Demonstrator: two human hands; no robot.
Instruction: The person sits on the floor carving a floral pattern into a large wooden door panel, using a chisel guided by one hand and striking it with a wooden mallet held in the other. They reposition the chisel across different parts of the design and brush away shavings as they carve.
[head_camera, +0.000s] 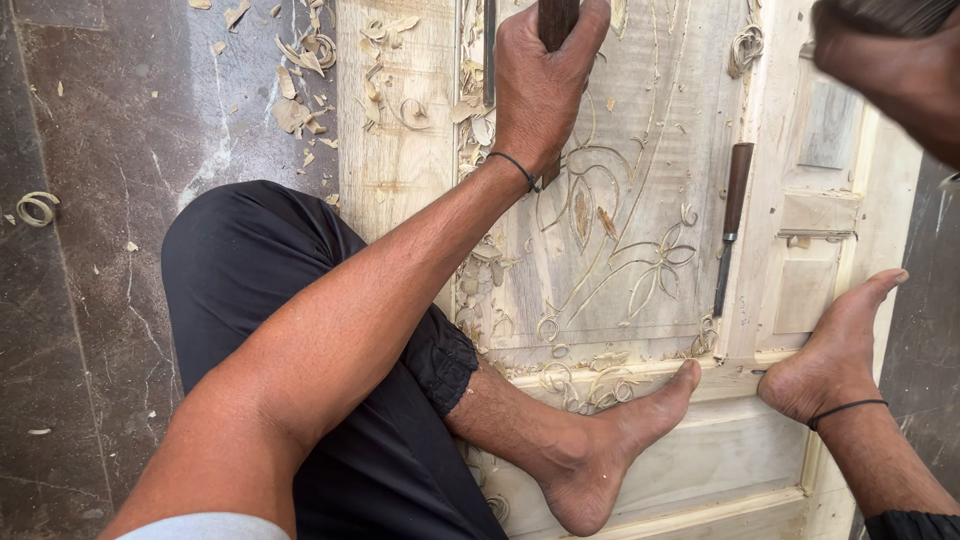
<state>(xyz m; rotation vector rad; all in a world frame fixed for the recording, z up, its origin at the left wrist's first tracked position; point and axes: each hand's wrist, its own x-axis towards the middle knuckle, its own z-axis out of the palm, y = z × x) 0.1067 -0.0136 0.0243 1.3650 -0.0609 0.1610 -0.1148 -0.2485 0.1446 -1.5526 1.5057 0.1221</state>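
My left hand (540, 85) is closed around the dark wooden handle of a chisel (555, 20) held upright over a pale carved wooden door panel (630, 230) with floral line patterns. A thin black band circles that wrist. My right hand (890, 70) is at the top right, blurred, gripping a dark object that I cannot identify. Both of my bare feet rest on the panel's lower frame.
A second chisel (730, 225) with a brown handle lies on the panel to the right of the carving. Wood shavings (300, 80) are scattered over the panel and the grey stone floor (90, 300). My black-trousered leg (290, 320) crosses the panel's left side.
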